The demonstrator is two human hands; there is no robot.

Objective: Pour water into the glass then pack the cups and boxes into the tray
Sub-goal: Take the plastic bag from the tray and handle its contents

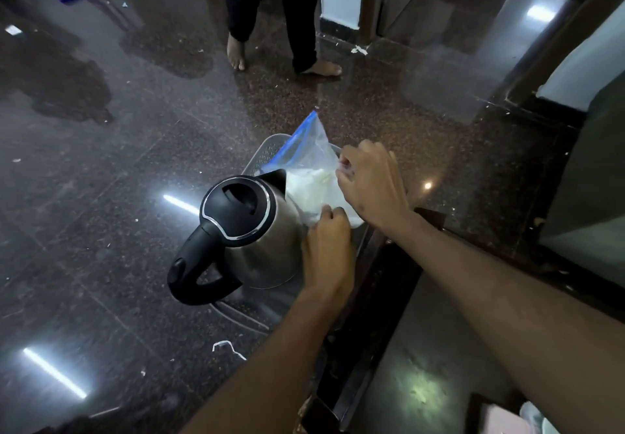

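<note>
A clear tray [270, 147] lies on the dark granite floor. On it stands a steel kettle [260, 240] with a black lid and handle, spout pointing away from me. Beside the kettle, at the tray's right, is a clear plastic bag [311, 176] with a blue zip strip and white contents. My left hand [326, 254] pinches the bag's near lower edge. My right hand [370, 183] grips the bag's right side. What the white contents are I cannot tell. No glass shows in view.
Another person's bare feet [236, 53] and dark trouser legs stand further off on the floor. A raised dark ledge [389, 284] runs along the right. Wet patches and bits of litter dot the floor at left. A white scrap [225, 347] lies near the tray.
</note>
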